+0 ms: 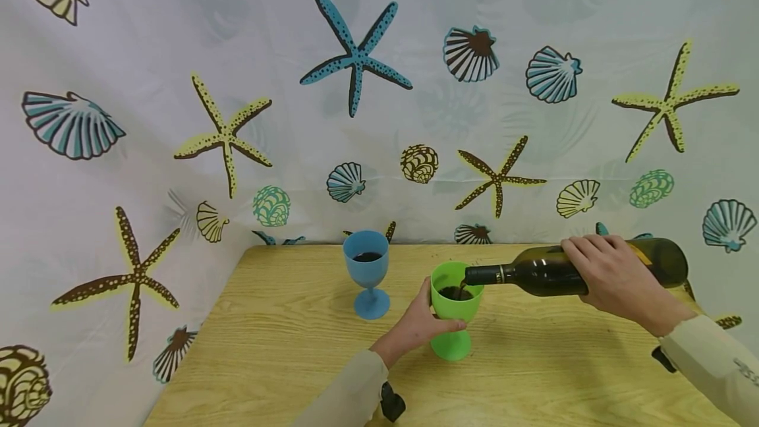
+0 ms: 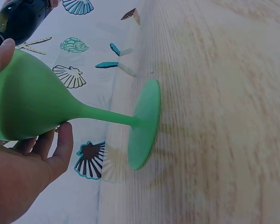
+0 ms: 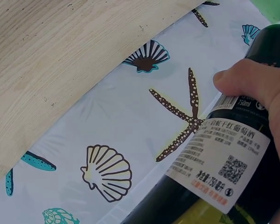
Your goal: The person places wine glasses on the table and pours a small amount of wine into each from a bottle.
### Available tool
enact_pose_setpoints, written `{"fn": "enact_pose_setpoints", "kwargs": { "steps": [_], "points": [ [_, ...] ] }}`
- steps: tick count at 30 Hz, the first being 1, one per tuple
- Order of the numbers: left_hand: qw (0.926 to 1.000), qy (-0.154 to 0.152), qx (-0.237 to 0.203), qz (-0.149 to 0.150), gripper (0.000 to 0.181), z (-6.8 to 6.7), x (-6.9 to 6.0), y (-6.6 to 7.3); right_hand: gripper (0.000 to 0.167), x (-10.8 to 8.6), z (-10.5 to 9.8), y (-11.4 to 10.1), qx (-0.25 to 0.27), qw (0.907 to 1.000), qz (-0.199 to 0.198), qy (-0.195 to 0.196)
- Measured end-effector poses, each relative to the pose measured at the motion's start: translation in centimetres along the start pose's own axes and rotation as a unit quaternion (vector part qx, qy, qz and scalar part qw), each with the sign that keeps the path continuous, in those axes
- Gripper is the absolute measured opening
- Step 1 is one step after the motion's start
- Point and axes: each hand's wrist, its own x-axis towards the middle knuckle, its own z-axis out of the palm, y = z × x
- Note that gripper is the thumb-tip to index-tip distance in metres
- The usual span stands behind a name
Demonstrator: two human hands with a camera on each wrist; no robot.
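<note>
My right hand (image 1: pixel 607 275) grips a dark wine bottle (image 1: pixel 545 270) around its body and holds it nearly level. The bottle's mouth is over the rim of a green goblet (image 1: pixel 456 308), and dark liquid runs from it into the bowl. Around that bowl my left hand (image 1: pixel 418 325) curls its fingers and thumb; in the left wrist view the goblet's stem and foot (image 2: pixel 144 123) show below the hand. A printed white label (image 3: pixel 219 161) faces the right wrist view. To the left, a blue goblet (image 1: pixel 366 269) stands upright with dark liquid inside.
Both goblets are on a light wooden table (image 1: pixel 284 348). A white cloth (image 1: pixel 415 130) printed with starfish and shells hangs behind the table and along its left side. Dark straps show at both wrists.
</note>
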Motion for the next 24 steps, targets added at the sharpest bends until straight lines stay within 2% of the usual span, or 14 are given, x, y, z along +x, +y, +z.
{"fn": "enact_pose_setpoints", "kwargs": {
  "steps": [12,24],
  "points": [
    [1.0000,0.002,-0.001,0.000,0.084,0.0,0.0,0.0,0.098,-0.2,0.1,-0.1,0.008,1.0000,0.003,0.005],
    [1.0000,0.003,0.003,0.000,0.086,-0.1,-0.1,0.0,0.095,-1.7,1.8,-1.7,0.055,0.9965,0.059,0.023]
  ]
}}
